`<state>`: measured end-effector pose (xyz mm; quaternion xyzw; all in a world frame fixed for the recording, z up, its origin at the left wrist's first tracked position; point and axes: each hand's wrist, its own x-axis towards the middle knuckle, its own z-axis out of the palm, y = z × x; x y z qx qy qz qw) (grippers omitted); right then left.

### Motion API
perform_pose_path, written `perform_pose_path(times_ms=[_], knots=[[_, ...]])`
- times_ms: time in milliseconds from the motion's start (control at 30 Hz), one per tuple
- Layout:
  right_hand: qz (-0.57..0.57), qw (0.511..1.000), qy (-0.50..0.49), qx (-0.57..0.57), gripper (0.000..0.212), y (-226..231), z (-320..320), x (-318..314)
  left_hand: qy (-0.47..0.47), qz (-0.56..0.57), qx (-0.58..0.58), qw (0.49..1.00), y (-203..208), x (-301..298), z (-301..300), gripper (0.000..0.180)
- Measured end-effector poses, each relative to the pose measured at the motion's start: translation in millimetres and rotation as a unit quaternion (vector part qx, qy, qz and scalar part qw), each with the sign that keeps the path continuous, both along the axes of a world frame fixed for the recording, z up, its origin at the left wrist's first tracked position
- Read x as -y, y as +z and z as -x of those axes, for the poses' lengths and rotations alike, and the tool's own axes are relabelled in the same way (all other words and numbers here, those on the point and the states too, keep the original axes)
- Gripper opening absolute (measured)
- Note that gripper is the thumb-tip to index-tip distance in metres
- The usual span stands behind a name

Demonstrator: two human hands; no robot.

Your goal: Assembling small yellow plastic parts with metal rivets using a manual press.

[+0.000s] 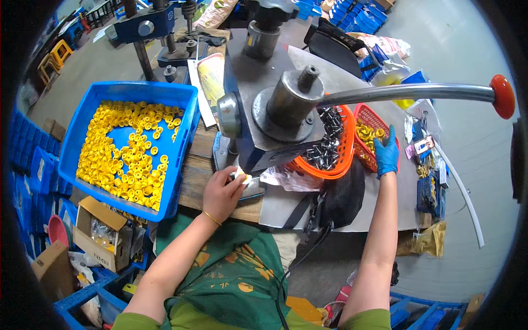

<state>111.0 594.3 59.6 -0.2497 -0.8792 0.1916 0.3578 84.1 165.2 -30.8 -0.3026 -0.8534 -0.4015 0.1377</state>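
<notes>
My bare left hand (pixel 223 193) is at the base of a hand press (pixel 278 104), its fingertips pinched on a small white and yellow piece (pixel 242 175) below the press head. Part of that piece is hidden by the fingers. In a blue glove, my right hand (pixel 387 155) reaches over the right side of a red basket (pixel 365 159), fingers stretched out and thumb apart. Small yellow and brassy parts (pixel 367 133) lie in this basket, beside the thumb. An orange basket (pixel 347 165) to its left holds many dark metal parts (pixel 330 140).
A blue tray (pixel 190 104) of yellow cups (pixel 118 148) stands on the left. The press's long lever (pixel 407 94), tipped with a red knob (pixel 502 97), extends rightward above the baskets. A black mesh bag (pixel 344 201) lies at the table's front edge. Another press (pixel 146 27) stands farther back.
</notes>
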Motion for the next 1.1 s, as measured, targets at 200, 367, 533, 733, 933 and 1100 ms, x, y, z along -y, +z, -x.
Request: perform_pose_path(times_ms=[200, 367, 533, 733, 933, 1100], knots=[[-0.227, 0.906, 0.152, 0.324, 0.019, -6, 32, 102, -0.045, -0.043, 0.052, 0.997, 13, 15, -10, 0.028], [-0.261, 0.890, 0.169, 0.333, 0.019, -51, 37, 65, -0.040, -0.060, -0.011, 0.997, 49, 56, 6, 0.019], [-0.166, 0.938, 0.240, 0.188, 0.027, -79, 41, 28, 0.108, 0.149, 0.103, 0.977, 54, 157, 62, 0.013], [-0.135, 0.951, 0.231, 0.154, 0.031, -60, 25, 50, -0.037, 0.465, 0.288, 0.837, 27, 204, 81, 0.028], [-0.049, 0.973, 0.208, 0.088, 0.009, -3, 4, 146, -0.001, 0.457, 0.274, 0.846, 13, 187, 77, 0.038], [0.162, 0.916, 0.352, 0.107, 0.016, -30, -5, 242, -0.039, 0.481, 0.279, 0.830, -2, 193, 88, 0.031]])
